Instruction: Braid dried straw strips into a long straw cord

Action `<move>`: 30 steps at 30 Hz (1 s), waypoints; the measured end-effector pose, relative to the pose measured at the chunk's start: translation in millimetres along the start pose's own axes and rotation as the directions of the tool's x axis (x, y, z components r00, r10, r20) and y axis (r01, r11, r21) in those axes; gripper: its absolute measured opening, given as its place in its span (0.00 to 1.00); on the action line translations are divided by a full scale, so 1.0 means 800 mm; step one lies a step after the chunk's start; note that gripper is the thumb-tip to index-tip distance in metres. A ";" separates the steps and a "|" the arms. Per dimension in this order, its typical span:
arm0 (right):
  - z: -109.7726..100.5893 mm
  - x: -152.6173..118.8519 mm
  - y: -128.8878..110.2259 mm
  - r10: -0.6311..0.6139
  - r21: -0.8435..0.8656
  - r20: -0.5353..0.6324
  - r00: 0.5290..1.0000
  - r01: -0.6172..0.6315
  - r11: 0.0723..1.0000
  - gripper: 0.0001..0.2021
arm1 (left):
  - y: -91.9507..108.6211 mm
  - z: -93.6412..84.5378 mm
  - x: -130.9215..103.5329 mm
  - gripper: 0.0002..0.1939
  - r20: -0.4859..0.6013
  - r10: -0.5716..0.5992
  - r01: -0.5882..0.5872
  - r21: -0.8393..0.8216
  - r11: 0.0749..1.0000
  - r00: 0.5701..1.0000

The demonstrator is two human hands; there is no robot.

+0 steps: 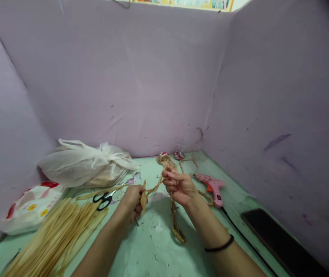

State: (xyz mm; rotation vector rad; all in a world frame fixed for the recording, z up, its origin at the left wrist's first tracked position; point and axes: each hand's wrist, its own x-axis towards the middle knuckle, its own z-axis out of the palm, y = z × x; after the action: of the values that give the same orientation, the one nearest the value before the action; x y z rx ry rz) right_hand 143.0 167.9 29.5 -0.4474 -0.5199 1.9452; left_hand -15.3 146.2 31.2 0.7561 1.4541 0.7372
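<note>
A braided straw cord [154, 189] runs between my two hands, and a length of it hangs down below the right one to a loop near the table. My left hand [134, 201] is closed around the cord's end, where flat pale straw strips stick out. My right hand [181, 187] pinches a strand at its raised fingertips, with the other fingers curled. Just behind it lies a woven straw piece [167, 161] with small red and white bits on top. To the left of my left hand are black-handled scissors [103, 201].
A bundle of long straw strips [57, 234] lies at left, near a white plastic bag [87, 163] and a red-and-white packet [34, 207]. At right are a pink glue gun [214, 187] with a black cable and a dark flat object [279, 238]. Pale walls enclose the green table.
</note>
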 end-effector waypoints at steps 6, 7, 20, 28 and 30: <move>0.008 -0.010 -0.017 -0.137 -0.470 -0.013 0.990 0.115 0.875 0.17 | 0.012 -0.014 0.000 0.09 -0.123 0.114 -0.115 -0.003 0.993 0.986; 0.009 -0.010 -0.016 -0.175 -0.595 0.003 0.985 0.142 0.791 0.16 | 0.014 -0.016 -0.001 0.09 -0.146 0.155 -0.159 -0.014 0.987 0.977; 0.006 -0.003 0.007 -0.242 -0.870 0.017 0.970 0.134 0.474 0.07 | 0.005 -0.004 0.001 0.07 -0.158 0.245 -0.242 0.039 0.969 0.957; 0.006 -0.005 -0.002 -0.170 -0.495 0.015 0.985 0.155 0.855 0.16 | 0.001 -0.001 0.002 0.10 -0.162 0.170 -0.171 0.010 0.985 0.972; 0.003 -0.005 -0.008 -0.169 -0.511 -0.015 0.986 0.137 0.848 0.15 | 0.003 -0.006 0.004 0.11 -0.180 0.178 -0.178 0.017 0.984 0.968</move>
State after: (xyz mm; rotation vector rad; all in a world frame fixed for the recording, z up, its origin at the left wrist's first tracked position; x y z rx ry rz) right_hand 148.1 166.3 35.7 -0.7713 -1.0104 1.6192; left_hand -19.8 150.5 31.5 0.8451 1.5627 0.9634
